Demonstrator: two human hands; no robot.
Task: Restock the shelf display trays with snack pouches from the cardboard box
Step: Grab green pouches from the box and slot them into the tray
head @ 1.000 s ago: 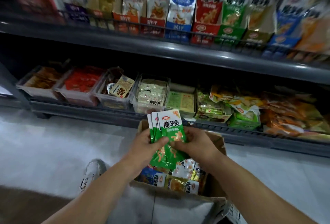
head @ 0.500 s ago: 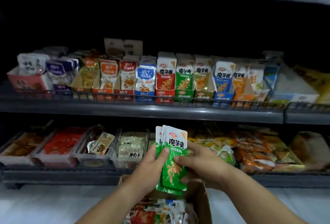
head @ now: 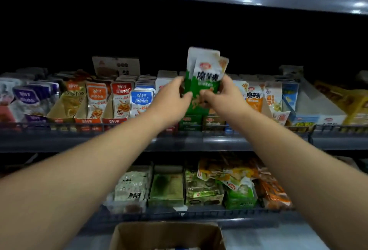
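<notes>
A small stack of green and white snack pouches [head: 203, 78] stands upright in front of the middle shelf. My left hand [head: 173, 95] grips its left edge and my right hand [head: 221, 95] grips its right edge. The stack hangs just above a green display tray [head: 190, 121] in the row on the middle shelf. The cardboard box [head: 167, 233] sits at the bottom centre, its top open, with only its far rim and a sliver of its contents showing.
The middle shelf [head: 219, 142] carries a tight row of display trays with orange, blue and purple pouches, behind a low wire rail. A white tray [head: 316, 108] stands at the right. The lower shelf holds clear bins and loose bags. A dark shelf overhangs above.
Both hands have lifted the green pouch stack from over the box up to the middle shelf's tray row. The view has tilted upward, so the box has dropped to the bottom edge.
</notes>
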